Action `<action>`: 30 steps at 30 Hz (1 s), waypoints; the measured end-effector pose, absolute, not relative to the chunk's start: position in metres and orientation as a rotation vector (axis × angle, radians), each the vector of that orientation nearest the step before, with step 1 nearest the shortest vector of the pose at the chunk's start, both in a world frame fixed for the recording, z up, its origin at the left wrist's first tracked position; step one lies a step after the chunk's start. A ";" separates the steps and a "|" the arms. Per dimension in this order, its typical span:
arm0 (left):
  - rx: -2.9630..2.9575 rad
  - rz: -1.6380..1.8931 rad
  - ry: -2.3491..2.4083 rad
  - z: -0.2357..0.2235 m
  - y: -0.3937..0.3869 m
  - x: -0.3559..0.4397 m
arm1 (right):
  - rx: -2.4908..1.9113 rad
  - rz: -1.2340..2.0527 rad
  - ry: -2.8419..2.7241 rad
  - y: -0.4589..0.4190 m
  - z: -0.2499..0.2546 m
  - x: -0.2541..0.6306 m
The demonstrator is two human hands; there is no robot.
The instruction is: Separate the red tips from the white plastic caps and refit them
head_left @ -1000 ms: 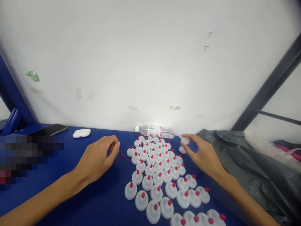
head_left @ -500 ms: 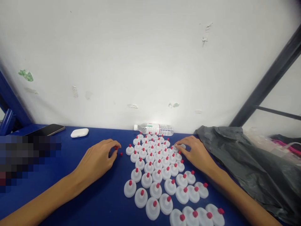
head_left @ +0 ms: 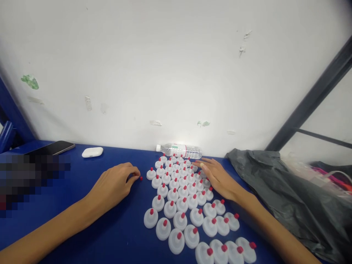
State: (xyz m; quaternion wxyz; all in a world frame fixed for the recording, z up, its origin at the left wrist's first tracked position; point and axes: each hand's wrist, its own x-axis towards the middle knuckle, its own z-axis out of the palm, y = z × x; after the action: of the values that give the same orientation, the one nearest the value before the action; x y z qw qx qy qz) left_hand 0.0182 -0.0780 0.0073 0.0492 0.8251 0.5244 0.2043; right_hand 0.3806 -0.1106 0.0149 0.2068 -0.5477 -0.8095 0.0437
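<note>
Many translucent white round lids with small red tips (head_left: pixel 180 221) stand in loose rows on the blue table. My left hand (head_left: pixel 117 185) rests to the left of them, thumb and index finger pinched together; whether something small is between them is hidden. A tiny red cap (head_left: pixel 141 178) lies on the table right by those fingertips. Over the right back part of the group is my right hand (head_left: pixel 217 178), fingers stretched out flat and apart, covering a few lids. I see nothing held in it.
A clear plastic bottle (head_left: pixel 180 150) lies on its side along the wall behind the lids. At the left back are a white earbud case (head_left: pixel 92 152) and a phone (head_left: pixel 53 148). Dark grey plastic sheeting (head_left: pixel 264 183) is heaped to the right, beside a dark metal post (head_left: pixel 299 106).
The red cap seen earlier between my left fingertips is out of sight now. My right hand has gone from fingers curled at a lid to stretched out, shifting slightly left over the lids.
</note>
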 end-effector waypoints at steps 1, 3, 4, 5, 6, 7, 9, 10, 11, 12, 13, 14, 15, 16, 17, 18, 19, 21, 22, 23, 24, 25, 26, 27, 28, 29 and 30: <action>2.515 0.605 1.599 0.008 -0.079 0.018 | -1.538 0.145 -2.273 -0.108 0.015 0.379; 2.514 0.583 1.590 0.009 -0.081 0.019 | -1.533 0.162 -2.296 -0.104 0.015 0.378; 2.516 0.584 1.583 0.010 -0.082 0.020 | -1.519 0.147 -2.292 -0.104 0.016 0.378; 2.521 0.596 1.579 0.011 -0.084 0.020 | -1.497 0.116 -2.273 -0.104 0.017 0.378; 2.538 0.619 1.581 0.013 -0.085 0.021 | -1.474 0.072 -2.240 -0.104 0.019 0.378; 2.562 0.652 1.589 0.014 -0.086 0.022 | -1.452 0.020 -2.197 -0.106 0.021 0.378; 2.623 0.740 1.594 0.017 -0.089 0.022 | -1.408 -0.093 -2.094 -0.109 0.029 0.375; 2.649 0.792 1.583 0.019 -0.091 0.023 | -1.383 -0.143 -2.055 -0.110 0.034 0.371; 2.673 0.847 1.558 0.020 -0.093 0.023 | -1.354 -0.182 -2.044 -0.111 0.039 0.365; 2.697 0.904 1.515 0.022 -0.095 0.023 | -1.316 -0.211 -2.067 -0.112 0.044 0.358; 2.723 0.963 1.459 0.024 -0.098 0.024 | -1.265 -0.224 -2.134 -0.113 0.049 0.350; 2.754 1.016 1.392 0.025 -0.100 0.025 | -1.207 -0.224 -2.228 -0.114 0.053 0.341; 2.790 1.055 1.318 0.026 -0.103 0.027 | -1.137 -0.229 -2.318 -0.115 0.055 0.331; 2.828 1.081 1.243 0.026 -0.107 0.028 | -1.076 -0.229 -2.391 -0.117 0.057 0.322; 2.865 1.094 1.173 0.027 -0.110 0.030 | -1.035 -0.222 -2.438 -0.119 0.057 0.314; 2.901 1.094 1.115 0.026 -0.114 0.033 | -1.007 -0.213 -2.468 -0.122 0.057 0.306; 2.937 1.084 1.068 0.026 -0.117 0.035 | -0.985 -0.205 -2.488 -0.126 0.055 0.300; 3.015 1.060 1.005 0.025 -0.124 0.040 | -0.935 -0.204 -2.507 -0.135 0.052 0.291; 3.057 1.054 0.977 0.025 -0.127 0.042 | -0.898 -0.217 -2.512 -0.140 0.051 0.287; 3.096 1.053 0.945 0.025 -0.129 0.044 | -0.857 -0.241 -2.517 -0.145 0.051 0.285; 3.129 1.065 0.910 0.024 -0.131 0.045 | -0.814 -0.273 -2.520 -0.149 0.051 0.283; 3.155 1.091 0.875 0.024 -0.132 0.047 | -0.772 -0.308 -2.524 -0.152 0.052 0.282; 3.171 1.119 0.846 0.024 -0.133 0.048 | -0.729 -0.345 -2.525 -0.155 0.053 0.281; 3.180 1.145 0.824 0.024 -0.134 0.049 | -0.693 -0.377 -2.523 -0.156 0.054 0.280; 3.185 1.164 0.807 0.024 -0.134 0.050 | -0.666 -0.401 -2.514 -0.158 0.055 0.278; 3.190 1.174 0.792 0.024 -0.134 0.051 | -0.648 -0.416 -2.507 -0.159 0.055 0.277; 3.195 1.178 0.777 0.024 -0.134 0.051 | -0.635 -0.426 -2.498 -0.160 0.055 0.276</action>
State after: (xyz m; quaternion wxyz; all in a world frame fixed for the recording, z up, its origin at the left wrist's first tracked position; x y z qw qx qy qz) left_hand 0.0513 -0.1344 0.0242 -0.1745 0.9007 0.2191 0.3321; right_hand 0.2756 -0.1602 0.0554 0.2616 -0.2345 -0.9229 -0.1574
